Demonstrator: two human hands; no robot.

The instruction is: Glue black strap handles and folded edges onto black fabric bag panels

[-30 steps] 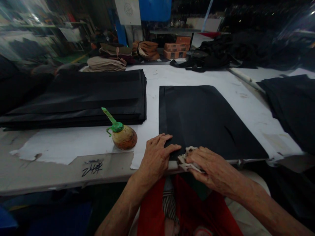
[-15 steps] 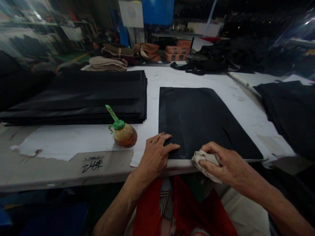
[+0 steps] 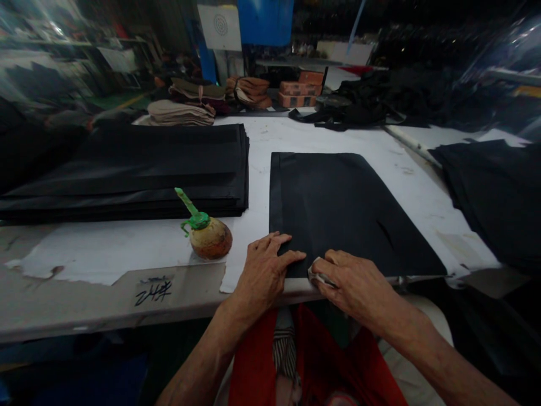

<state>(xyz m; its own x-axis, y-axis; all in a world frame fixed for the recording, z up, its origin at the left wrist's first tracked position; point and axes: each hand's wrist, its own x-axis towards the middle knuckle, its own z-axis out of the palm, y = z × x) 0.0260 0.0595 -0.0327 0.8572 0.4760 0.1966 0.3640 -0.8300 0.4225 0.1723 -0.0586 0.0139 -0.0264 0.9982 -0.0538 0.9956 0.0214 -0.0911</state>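
A flat black sheet (image 3: 338,208) lies on the white cloth covering the table, its near edge along the table's front edge. My left hand (image 3: 267,265) rests on its near left corner with fingers apart and nothing in them. Just to the right, my right hand (image 3: 350,282) is closed around a pale cloth (image 3: 316,273), mostly hidden under the fingers, at the sheet's near edge. To the left of my hands stands a round brown-and-cream pot (image 3: 211,239) with a green spout.
A stack of black sheets (image 3: 169,163) lies at the left, more black material (image 3: 494,197) at the right. Folded beige cloths (image 3: 181,114), orange-brown bundles (image 3: 300,94) and a dark heap (image 3: 363,98) line the back. White cloth (image 3: 257,138) covers the table.
My right hand has moved left along the sheet's near edge with the cloth, closer to my left hand, and turned palm down. My left hand stays on the corner. The view has shifted slightly.
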